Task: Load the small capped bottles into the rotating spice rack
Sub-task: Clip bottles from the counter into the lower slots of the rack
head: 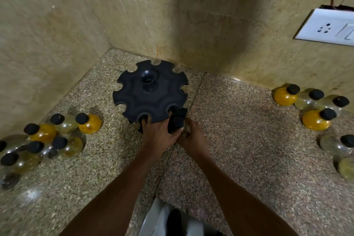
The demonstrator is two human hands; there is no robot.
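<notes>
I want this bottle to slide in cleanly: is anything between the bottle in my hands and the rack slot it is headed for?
Nothing visible does. The bottle, held by the right hand, sits at a notch on the rack's near edge. The left hand grips the rim beside that notch, not across it.
</notes>
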